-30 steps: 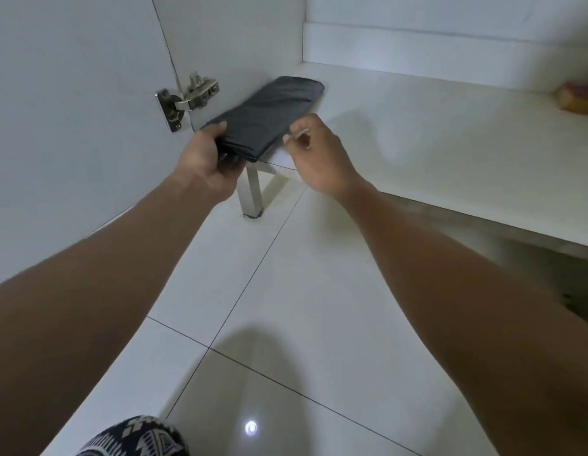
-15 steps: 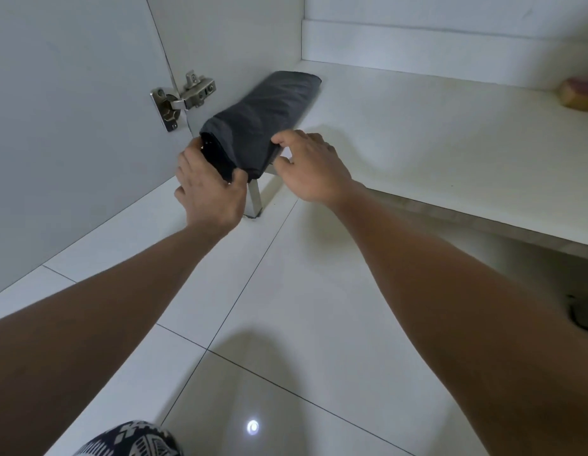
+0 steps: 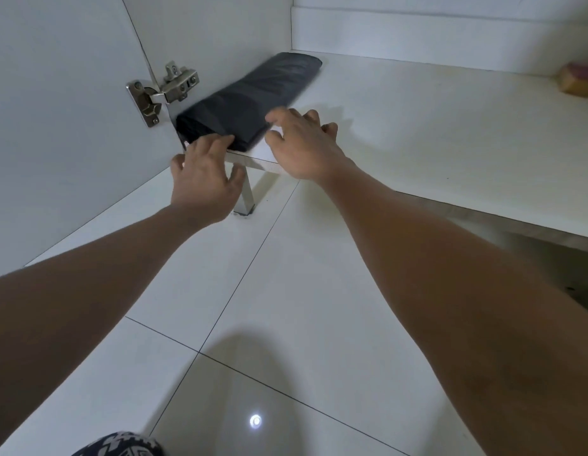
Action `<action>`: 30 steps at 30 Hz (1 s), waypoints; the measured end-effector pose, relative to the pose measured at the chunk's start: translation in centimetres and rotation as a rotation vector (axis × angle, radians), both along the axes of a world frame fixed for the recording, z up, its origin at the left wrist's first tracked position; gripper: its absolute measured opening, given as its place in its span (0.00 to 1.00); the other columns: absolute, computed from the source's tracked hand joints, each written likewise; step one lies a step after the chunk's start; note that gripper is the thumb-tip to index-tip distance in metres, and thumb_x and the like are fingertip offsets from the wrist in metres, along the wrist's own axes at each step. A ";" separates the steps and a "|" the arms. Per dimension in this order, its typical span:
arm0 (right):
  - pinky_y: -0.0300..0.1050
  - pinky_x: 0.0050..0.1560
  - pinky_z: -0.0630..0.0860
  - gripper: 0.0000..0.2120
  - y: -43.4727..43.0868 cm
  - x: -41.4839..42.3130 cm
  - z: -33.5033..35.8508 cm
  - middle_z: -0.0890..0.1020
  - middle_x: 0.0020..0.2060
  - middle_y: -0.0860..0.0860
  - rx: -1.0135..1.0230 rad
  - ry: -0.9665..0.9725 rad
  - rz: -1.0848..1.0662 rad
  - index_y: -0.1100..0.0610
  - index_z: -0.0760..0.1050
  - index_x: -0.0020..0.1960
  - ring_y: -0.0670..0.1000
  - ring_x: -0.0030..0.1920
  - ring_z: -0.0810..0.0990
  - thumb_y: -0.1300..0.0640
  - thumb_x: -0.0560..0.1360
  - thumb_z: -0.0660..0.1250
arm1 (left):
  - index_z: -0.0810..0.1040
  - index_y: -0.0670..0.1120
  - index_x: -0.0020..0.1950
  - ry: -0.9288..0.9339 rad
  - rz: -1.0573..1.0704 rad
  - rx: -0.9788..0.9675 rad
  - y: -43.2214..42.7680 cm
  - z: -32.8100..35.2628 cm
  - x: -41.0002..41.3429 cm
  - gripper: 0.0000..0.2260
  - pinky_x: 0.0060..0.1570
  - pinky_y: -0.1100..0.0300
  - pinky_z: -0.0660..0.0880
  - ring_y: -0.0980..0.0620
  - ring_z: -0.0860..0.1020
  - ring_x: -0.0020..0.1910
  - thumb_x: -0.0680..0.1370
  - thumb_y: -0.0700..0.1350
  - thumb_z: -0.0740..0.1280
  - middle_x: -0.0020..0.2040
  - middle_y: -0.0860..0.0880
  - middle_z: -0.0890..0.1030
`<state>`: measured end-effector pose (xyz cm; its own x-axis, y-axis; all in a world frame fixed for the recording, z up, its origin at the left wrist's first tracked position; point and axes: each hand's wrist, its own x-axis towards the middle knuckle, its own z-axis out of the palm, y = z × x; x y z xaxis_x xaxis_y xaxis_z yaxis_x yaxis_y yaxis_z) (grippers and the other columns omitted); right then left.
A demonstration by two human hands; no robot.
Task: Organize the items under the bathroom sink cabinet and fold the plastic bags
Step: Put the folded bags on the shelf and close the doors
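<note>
At the front-left corner of the cabinet floor (image 3: pixel 417 133), the folded black bag (image 3: pixel 250 100) is now laid along the left edge. The grip is released: left hand (image 3: pixel 204 179) and right hand (image 3: pixel 299 146) are spread, nothing clamped. Bag is judged stowed.

We see our left hand (image 3: pixel 204 182) and right hand (image 3: pixel 302 149) on forearms (image 3: pixel 434 274) bare as far as they show. Well below the left hand, a rounded patch of dark cloth (image 3: pixel 121 444) carries a pale geometric print.

Dim soft light; one glare spot (image 3: pixel 255 421) on the glossy floor (image 3: pixel 286 307).
</note>
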<state>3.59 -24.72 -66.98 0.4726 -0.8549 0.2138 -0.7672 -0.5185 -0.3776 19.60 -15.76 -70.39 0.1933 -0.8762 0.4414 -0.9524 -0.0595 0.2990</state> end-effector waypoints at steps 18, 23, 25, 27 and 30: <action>0.59 0.75 0.53 0.24 1.7 -1.6 -0.7 0.64 0.76 0.50 -0.014 0.138 0.036 0.54 0.63 0.75 0.54 0.76 0.59 0.50 0.82 0.47 | 0.53 0.50 0.80 -0.163 -0.006 0.202 0.3 -1.1 0.8 0.33 0.74 0.36 0.59 0.45 0.52 0.79 0.78 0.46 0.65 0.79 0.47 0.56; 0.58 0.75 0.52 0.25 5.9 -4.5 -2.1 0.57 0.78 0.49 -0.109 0.238 0.026 0.53 0.55 0.78 0.54 0.78 0.54 0.47 0.83 0.46 | 0.47 0.49 0.81 -0.099 -0.020 0.297 0.8 -0.7 0.3 0.38 0.76 0.37 0.53 0.46 0.45 0.81 0.79 0.50 0.66 0.82 0.49 0.49; 0.58 0.77 0.48 0.27 8.5 -6.1 -2.5 0.52 0.79 0.49 -0.086 0.295 0.019 0.53 0.50 0.79 0.54 0.79 0.49 0.47 0.84 0.48 | 0.49 0.48 0.81 -0.121 -0.017 0.352 1.1 0.1 -0.2 0.38 0.76 0.37 0.54 0.44 0.48 0.81 0.78 0.52 0.67 0.81 0.47 0.52; 0.61 0.77 0.45 0.28 10.7 -7.6 -1.8 0.47 0.80 0.49 -0.040 0.353 0.047 0.54 0.46 0.80 0.53 0.79 0.45 0.48 0.84 0.49 | 0.55 0.46 0.78 -0.198 -0.024 0.415 1.3 1.6 -0.7 0.34 0.74 0.36 0.58 0.42 0.58 0.77 0.77 0.54 0.67 0.77 0.45 0.61; 0.65 0.76 0.43 0.27 13.2 -10.0 1.5 0.46 0.80 0.45 0.017 0.324 0.007 0.51 0.45 0.80 0.50 0.79 0.43 0.50 0.84 0.50 | 0.64 0.47 0.74 -0.247 -0.048 0.496 1.8 5.0 -2.1 0.29 0.71 0.38 0.63 0.44 0.69 0.69 0.77 0.56 0.65 0.71 0.46 0.71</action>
<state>-6.38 -11.53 -65.52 0.5194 -0.8537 0.0370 -0.8455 -0.5197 -0.1226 17.54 -13.93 -65.35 0.0913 -0.9958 0.0004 -0.9957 -0.0913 0.0139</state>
